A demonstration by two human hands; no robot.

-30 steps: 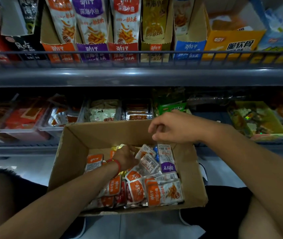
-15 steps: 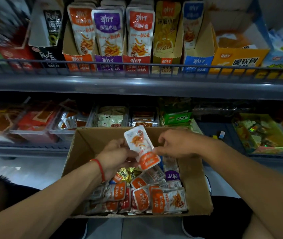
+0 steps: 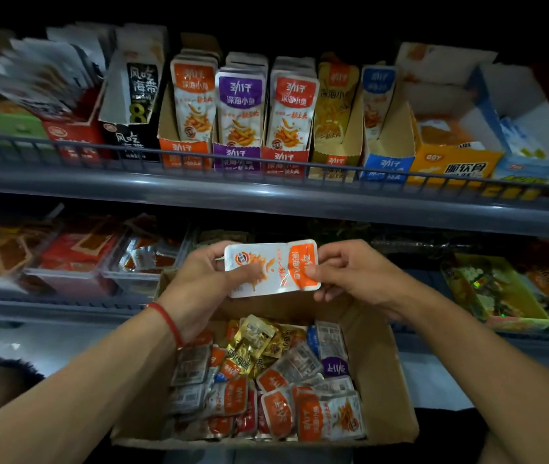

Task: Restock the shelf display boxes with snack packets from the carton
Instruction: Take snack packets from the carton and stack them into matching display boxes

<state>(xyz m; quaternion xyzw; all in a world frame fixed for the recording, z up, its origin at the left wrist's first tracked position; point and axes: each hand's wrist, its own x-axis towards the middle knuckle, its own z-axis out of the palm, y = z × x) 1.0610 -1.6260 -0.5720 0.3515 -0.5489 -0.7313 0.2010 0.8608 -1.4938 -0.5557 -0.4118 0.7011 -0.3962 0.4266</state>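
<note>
Now both hands hold one orange packet (image 3: 271, 267) flat and sideways above the carton (image 3: 383, 380), its printed face up toward the camera. Left hand (image 3: 199, 279), with a red cord (image 3: 166, 321) at the wrist, pinches the white end, thumb lying across the front; right hand (image 3: 350, 279) pinches the orange end, thumb on top and fingers behind. Neither hand touches anything else.

From the packet, the carton lies at 6 o'clock, open, with a loose heap of packets (image 3: 266, 386) in it: mostly orange, some gold near the far side, one purple-ended at the right (many lie back side up, so their colour cannot be told).

At 12 o'clock, on the upper shelf (image 3: 266, 195) behind a wire rail, stand the display boxes: orange box (image 3: 184, 152), purple box (image 3: 237, 155), red box (image 3: 284, 157), then gold (image 3: 333, 162) and blue (image 3: 386, 167), each with upright packets in it. At 9 o'clock, on the lower shelf, sit clear trays (image 3: 75, 266) of red snacks
</note>
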